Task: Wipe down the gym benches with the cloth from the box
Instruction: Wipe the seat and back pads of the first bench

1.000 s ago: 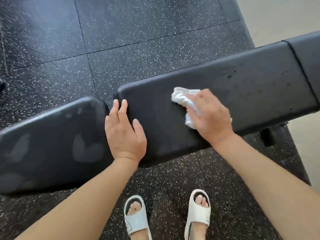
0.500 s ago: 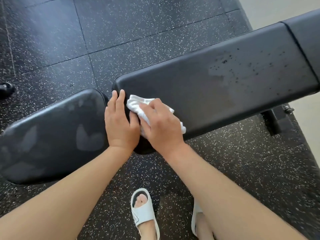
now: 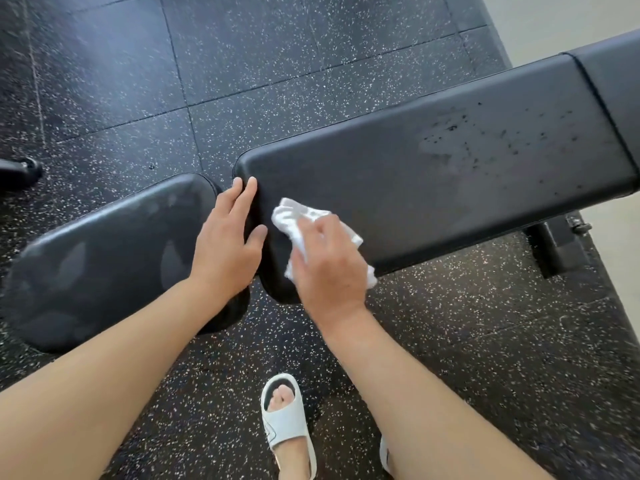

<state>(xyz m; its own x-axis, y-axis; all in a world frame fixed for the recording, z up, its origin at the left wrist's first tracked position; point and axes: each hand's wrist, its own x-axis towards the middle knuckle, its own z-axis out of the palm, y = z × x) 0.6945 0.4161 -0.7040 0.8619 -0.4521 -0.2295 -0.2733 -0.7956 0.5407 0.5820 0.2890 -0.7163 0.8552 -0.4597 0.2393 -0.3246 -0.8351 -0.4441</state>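
White cloth (image 3: 313, 225) bunched in my gripping right hand (image 3: 327, 268) on the bench pad (image 3: 433, 168); my left hand (image 3: 227, 244) rests flat

Long bench (image 3: 398, 174) pad: black vinyl or leather-like cover, smooth, dull satin sheen, with streaky smears and dark specks toward the far right. Left seat pad (image 3: 104, 251): same black smooth cover, slightly glossier, blotchy marks. Cloth (image 3: 294, 220): white, soft, crumpled fabric, matt. Floor (image 3: 277, 81): black rubber tiles, matt, grainy, pale flecks. Sandal (image 3: 284, 424): white, smooth matt foam or rubber. Bench frame (image 3: 550, 247) at right: black metal, matt.
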